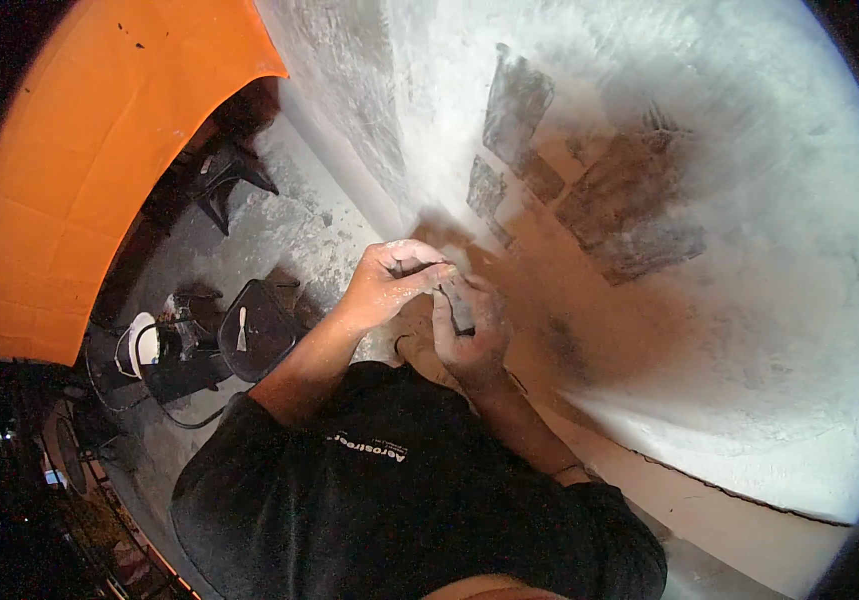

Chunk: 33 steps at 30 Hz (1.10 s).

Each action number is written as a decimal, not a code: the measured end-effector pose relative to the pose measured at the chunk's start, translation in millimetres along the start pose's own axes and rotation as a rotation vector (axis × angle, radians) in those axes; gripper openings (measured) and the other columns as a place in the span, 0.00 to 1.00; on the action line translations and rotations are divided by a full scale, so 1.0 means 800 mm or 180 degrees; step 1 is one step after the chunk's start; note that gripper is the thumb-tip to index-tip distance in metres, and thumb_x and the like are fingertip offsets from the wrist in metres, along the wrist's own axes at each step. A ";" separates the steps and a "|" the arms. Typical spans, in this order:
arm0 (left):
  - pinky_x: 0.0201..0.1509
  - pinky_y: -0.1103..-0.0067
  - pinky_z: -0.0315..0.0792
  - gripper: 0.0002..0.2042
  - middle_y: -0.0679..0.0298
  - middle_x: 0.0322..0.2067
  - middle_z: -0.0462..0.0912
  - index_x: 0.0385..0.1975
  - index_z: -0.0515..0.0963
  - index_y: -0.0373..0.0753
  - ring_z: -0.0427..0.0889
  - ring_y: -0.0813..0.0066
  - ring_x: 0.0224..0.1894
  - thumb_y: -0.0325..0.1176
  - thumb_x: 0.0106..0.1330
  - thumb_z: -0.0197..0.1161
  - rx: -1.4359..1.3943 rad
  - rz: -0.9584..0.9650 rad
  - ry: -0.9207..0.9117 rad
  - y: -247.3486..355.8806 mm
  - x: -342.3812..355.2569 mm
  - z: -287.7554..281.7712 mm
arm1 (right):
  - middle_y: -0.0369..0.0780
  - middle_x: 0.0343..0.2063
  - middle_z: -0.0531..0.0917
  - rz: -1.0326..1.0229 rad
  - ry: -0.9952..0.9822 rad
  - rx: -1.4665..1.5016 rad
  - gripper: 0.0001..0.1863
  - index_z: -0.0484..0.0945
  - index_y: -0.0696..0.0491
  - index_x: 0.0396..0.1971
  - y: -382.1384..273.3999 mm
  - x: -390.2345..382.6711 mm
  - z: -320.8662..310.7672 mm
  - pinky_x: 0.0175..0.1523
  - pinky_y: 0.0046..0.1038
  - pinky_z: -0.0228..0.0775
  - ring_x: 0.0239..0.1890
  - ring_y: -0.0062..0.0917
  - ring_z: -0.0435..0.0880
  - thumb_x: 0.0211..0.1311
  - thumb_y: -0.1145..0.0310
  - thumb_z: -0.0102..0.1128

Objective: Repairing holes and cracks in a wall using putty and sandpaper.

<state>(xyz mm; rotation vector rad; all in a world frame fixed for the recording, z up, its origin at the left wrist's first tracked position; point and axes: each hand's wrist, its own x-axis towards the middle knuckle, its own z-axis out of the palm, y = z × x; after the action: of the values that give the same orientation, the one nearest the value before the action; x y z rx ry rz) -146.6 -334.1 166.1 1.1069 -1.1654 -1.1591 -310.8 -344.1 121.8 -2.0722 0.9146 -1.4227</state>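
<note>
In front of my chest, near the wall, my two hands meet at the fingertips. The left hand (389,285), dusted with white powder, has its thumb and fingers pinched together toward the right one. My right hand (476,325) is curled, its thumb raised and its fingers bent in. Something grey and flat seems to lie between thumb and fingers there, but shadow hides what it is. Beside the hands rises a white, powdery wall (769,300) with several dark grey patches (629,205).
An orange sheet (79,170) hangs at the upper left. Below it stand a dark stool (224,180) and a black chair (264,335) with a small light-coloured tool (242,328) on its seat. A white bucket (145,343) is beside the chair. Dust covers the grey floor (289,215).
</note>
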 end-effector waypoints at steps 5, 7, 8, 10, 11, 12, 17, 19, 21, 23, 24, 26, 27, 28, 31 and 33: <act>0.37 0.81 0.77 0.05 0.64 0.31 0.86 0.36 0.83 0.31 0.82 0.81 0.33 0.25 0.65 0.66 -0.0124 -0.0367 0.0235 -0.005 0.009 -0.002 | 0.51 0.47 0.79 -0.0064 0.0000 -0.0074 0.21 0.76 0.56 0.49 -0.015 0.010 0.001 0.56 0.40 0.73 0.51 0.43 0.80 0.53 0.73 0.67; 0.36 0.82 0.76 0.05 0.64 0.30 0.85 0.36 0.83 0.31 0.82 0.81 0.31 0.26 0.65 0.66 -0.0023 -0.0304 0.0366 -0.005 0.012 0.004 | 0.51 0.47 0.79 -0.0052 -0.0120 -0.0223 0.20 0.77 0.58 0.49 -0.017 0.011 0.002 0.55 0.38 0.74 0.51 0.42 0.80 0.54 0.73 0.66; 0.35 0.83 0.75 0.05 0.64 0.30 0.85 0.35 0.84 0.32 0.81 0.81 0.29 0.26 0.65 0.66 0.0083 -0.0264 0.0505 -0.006 0.013 0.006 | 0.51 0.47 0.79 -0.0063 -0.0111 -0.0222 0.20 0.77 0.58 0.49 -0.014 0.011 0.001 0.55 0.38 0.74 0.51 0.42 0.80 0.54 0.73 0.66; 0.34 0.82 0.76 0.05 0.64 0.29 0.85 0.35 0.84 0.32 0.81 0.81 0.29 0.27 0.65 0.66 0.0280 -0.0263 0.0550 -0.008 0.011 0.009 | 0.50 0.49 0.78 -0.0397 -0.0051 -0.0446 0.20 0.77 0.58 0.50 -0.006 0.006 0.002 0.55 0.38 0.74 0.51 0.42 0.80 0.55 0.73 0.65; 0.34 0.82 0.76 0.05 0.64 0.29 0.85 0.35 0.84 0.32 0.82 0.81 0.28 0.27 0.66 0.66 0.0469 -0.0273 0.0598 -0.010 0.008 0.009 | 0.50 0.49 0.78 -0.0407 -0.0054 -0.0460 0.20 0.77 0.58 0.50 -0.004 0.003 0.004 0.55 0.38 0.74 0.51 0.42 0.80 0.55 0.73 0.65; 0.34 0.82 0.76 0.05 0.64 0.29 0.85 0.35 0.84 0.32 0.82 0.81 0.28 0.27 0.66 0.66 0.0449 -0.0262 0.0605 -0.012 0.005 0.007 | 0.49 0.49 0.78 -0.0319 -0.0092 -0.0315 0.19 0.78 0.58 0.48 -0.002 0.000 0.006 0.55 0.39 0.73 0.51 0.42 0.80 0.55 0.73 0.65; 0.34 0.82 0.78 0.08 0.65 0.30 0.85 0.37 0.83 0.31 0.81 0.82 0.29 0.31 0.66 0.66 -0.0102 -0.0568 0.0311 -0.015 -0.023 -0.027 | 0.48 0.49 0.78 -0.0165 -0.0293 0.0257 0.18 0.79 0.57 0.47 -0.016 -0.011 0.022 0.55 0.38 0.74 0.51 0.42 0.80 0.53 0.73 0.66; 0.34 0.82 0.78 0.09 0.65 0.30 0.85 0.39 0.82 0.32 0.82 0.81 0.29 0.32 0.67 0.66 -0.0176 -0.0604 0.0347 -0.010 -0.044 -0.037 | 0.49 0.45 0.80 -0.0350 -0.0285 0.0486 0.19 0.76 0.56 0.43 -0.031 -0.015 0.031 0.48 0.37 0.77 0.44 0.41 0.83 0.48 0.78 0.69; 0.34 0.79 0.79 0.10 0.63 0.32 0.84 0.42 0.80 0.33 0.83 0.78 0.30 0.34 0.67 0.65 -0.0326 -0.0770 0.0290 -0.015 -0.071 -0.051 | 0.48 0.44 0.80 -0.0303 -0.0488 0.0793 0.18 0.76 0.56 0.42 -0.038 -0.023 0.036 0.47 0.35 0.77 0.44 0.40 0.83 0.48 0.78 0.68; 0.34 0.78 0.80 0.09 0.62 0.31 0.84 0.40 0.80 0.33 0.83 0.76 0.30 0.32 0.67 0.65 -0.0668 -0.0822 0.0278 -0.021 -0.103 -0.068 | 0.45 0.43 0.81 0.0198 -0.0800 0.1551 0.16 0.77 0.56 0.41 -0.044 -0.039 0.040 0.48 0.32 0.75 0.44 0.36 0.83 0.51 0.78 0.68; 0.34 0.77 0.80 0.07 0.61 0.30 0.84 0.38 0.80 0.33 0.84 0.74 0.29 0.31 0.67 0.65 -0.0992 -0.0896 0.0253 -0.024 -0.115 -0.072 | 0.45 0.43 0.81 0.0189 -0.0751 0.1533 0.16 0.77 0.56 0.41 -0.045 -0.049 0.035 0.48 0.32 0.75 0.44 0.36 0.83 0.51 0.78 0.68; 0.34 0.75 0.81 0.05 0.60 0.29 0.84 0.34 0.79 0.34 0.84 0.72 0.29 0.29 0.66 0.65 -0.1364 -0.0793 0.0100 -0.037 -0.141 -0.085 | 0.44 0.42 0.81 0.0015 -0.1082 0.1729 0.16 0.77 0.55 0.42 -0.067 -0.050 0.033 0.50 0.34 0.73 0.44 0.35 0.82 0.52 0.78 0.68; 0.34 0.74 0.81 0.03 0.60 0.29 0.83 0.32 0.78 0.35 0.84 0.72 0.29 0.27 0.66 0.64 -0.1593 -0.0834 0.0118 -0.040 -0.153 -0.087 | 0.44 0.42 0.81 -0.0073 -0.1258 0.1854 0.17 0.77 0.55 0.43 -0.076 -0.045 0.031 0.51 0.34 0.72 0.45 0.34 0.82 0.52 0.77 0.69; 0.35 0.75 0.81 0.03 0.60 0.28 0.83 0.32 0.78 0.35 0.83 0.72 0.28 0.27 0.66 0.63 -0.1754 -0.0632 0.0225 -0.048 -0.163 -0.089 | 0.44 0.42 0.81 -0.0060 -0.1138 0.1849 0.17 0.77 0.55 0.43 -0.078 -0.046 0.036 0.51 0.34 0.72 0.45 0.34 0.82 0.52 0.77 0.69; 0.36 0.76 0.80 0.03 0.62 0.28 0.83 0.32 0.78 0.35 0.82 0.73 0.29 0.27 0.67 0.63 -0.1733 -0.0675 0.0413 -0.047 -0.168 -0.096 | 0.44 0.42 0.81 0.0018 -0.1495 0.1628 0.17 0.77 0.55 0.43 -0.084 -0.039 0.043 0.51 0.33 0.72 0.45 0.34 0.82 0.53 0.75 0.69; 0.37 0.78 0.79 0.04 0.62 0.30 0.83 0.36 0.80 0.34 0.83 0.74 0.32 0.27 0.67 0.64 -0.1680 -0.0612 0.1081 -0.042 -0.163 -0.090 | 0.45 0.43 0.80 0.0334 -0.2019 0.1075 0.17 0.78 0.55 0.44 -0.104 -0.017 0.035 0.52 0.34 0.72 0.47 0.36 0.81 0.54 0.71 0.70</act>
<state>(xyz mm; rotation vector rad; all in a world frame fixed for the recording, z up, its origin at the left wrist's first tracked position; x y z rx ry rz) -82.4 -205.2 116.2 0.9630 -0.4574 -1.2694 -266.2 -278.3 160.9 -1.9842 0.4716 -0.7179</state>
